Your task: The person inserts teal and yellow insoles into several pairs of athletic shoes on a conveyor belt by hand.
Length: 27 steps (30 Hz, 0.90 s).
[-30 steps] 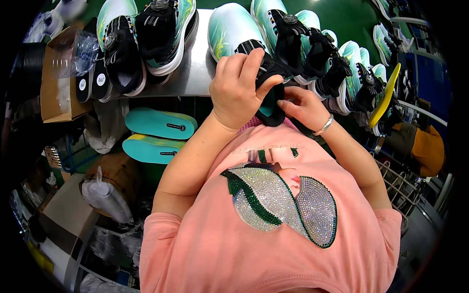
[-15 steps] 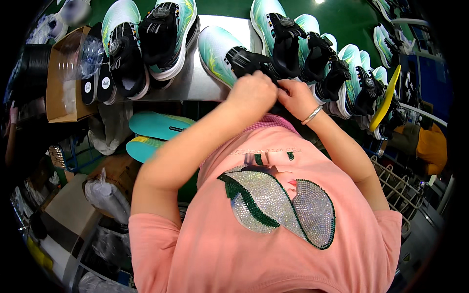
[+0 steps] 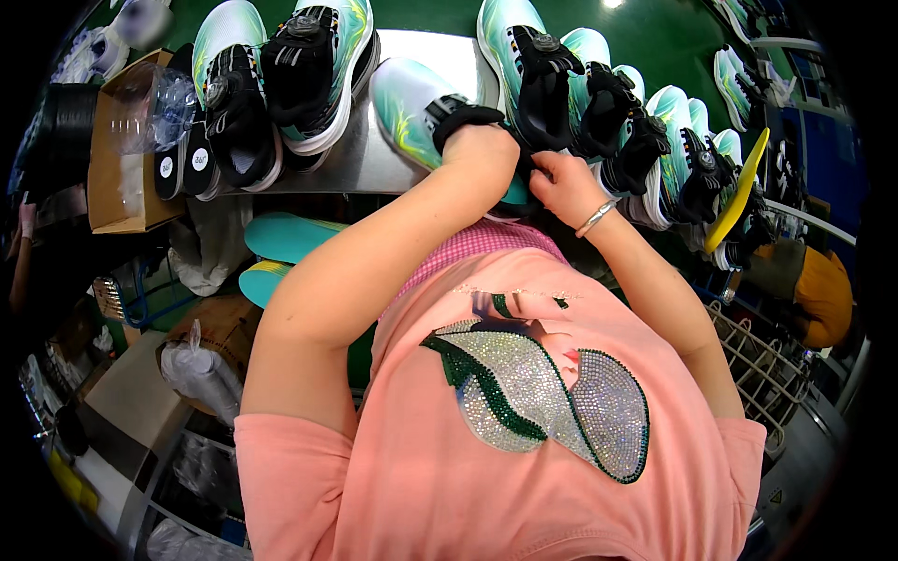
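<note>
A white, mint and yellow sneaker with a black collar lies tilted at the front edge of the metal table, its toe pointing away to the left. My left hand reaches into its opening, and the fingers are hidden inside. At the heel end, my right hand is closed, thumb and fingers pinching the shoe's dark rear edge. A bit of teal shows between the two hands; I cannot tell whether it is lining or insole.
Matching sneakers stand in a pair on the left and a row on the right. A yellow insole leans upright there. Teal insoles lie below the metal table. An open cardboard box stands far left.
My left hand has moved from on top of the collar down into the shoe opening. The sneaker has shifted slightly left, while my right hand stays at the heel.
</note>
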{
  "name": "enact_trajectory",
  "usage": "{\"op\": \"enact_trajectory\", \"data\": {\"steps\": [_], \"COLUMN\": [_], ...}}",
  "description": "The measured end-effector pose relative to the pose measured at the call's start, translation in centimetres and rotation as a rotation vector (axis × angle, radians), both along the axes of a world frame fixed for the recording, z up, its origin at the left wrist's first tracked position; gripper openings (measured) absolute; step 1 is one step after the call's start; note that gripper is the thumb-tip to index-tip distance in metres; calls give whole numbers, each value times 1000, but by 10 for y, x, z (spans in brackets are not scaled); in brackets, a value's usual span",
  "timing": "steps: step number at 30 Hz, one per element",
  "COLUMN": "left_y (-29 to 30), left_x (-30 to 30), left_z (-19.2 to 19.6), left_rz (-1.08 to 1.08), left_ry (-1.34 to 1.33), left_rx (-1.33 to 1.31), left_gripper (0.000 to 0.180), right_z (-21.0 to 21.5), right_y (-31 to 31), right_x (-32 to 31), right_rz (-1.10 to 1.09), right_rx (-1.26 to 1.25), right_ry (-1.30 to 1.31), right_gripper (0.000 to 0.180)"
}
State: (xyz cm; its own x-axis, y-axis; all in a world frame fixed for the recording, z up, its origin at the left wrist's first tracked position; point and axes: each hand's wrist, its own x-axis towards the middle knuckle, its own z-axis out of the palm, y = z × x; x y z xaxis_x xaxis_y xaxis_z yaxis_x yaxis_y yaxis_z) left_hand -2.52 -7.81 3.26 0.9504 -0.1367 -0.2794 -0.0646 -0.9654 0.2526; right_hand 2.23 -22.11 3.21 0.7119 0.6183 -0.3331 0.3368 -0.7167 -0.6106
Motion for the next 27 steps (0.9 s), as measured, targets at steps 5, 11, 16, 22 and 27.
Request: {"op": "enact_trajectory", "data": {"steps": [5, 11, 16, 22, 27], "left_y": [3, -2, -2, -5, -4], "left_x": [0, -2, -7, -3, -7], "left_z": [4, 0, -5, -3, -7], "left_rz": [22, 53, 82, 129, 156], "left_ry": [10, -9, -58, 22, -16], "left_rx": [-52, -55, -74, -117, -121], "left_gripper": [12, 12, 12, 12, 12], "right_z": [8, 12, 10, 4, 0], "right_y": [8, 35, 55, 46, 41], "right_x": [10, 14, 13, 2, 4], "right_rz": [114, 223, 179, 195, 214], "right_rx": [-232, -615, -885, -760, -705], "right_ry": [75, 69, 76, -85, -25], "right_gripper": [23, 20, 21, 24, 29]}}
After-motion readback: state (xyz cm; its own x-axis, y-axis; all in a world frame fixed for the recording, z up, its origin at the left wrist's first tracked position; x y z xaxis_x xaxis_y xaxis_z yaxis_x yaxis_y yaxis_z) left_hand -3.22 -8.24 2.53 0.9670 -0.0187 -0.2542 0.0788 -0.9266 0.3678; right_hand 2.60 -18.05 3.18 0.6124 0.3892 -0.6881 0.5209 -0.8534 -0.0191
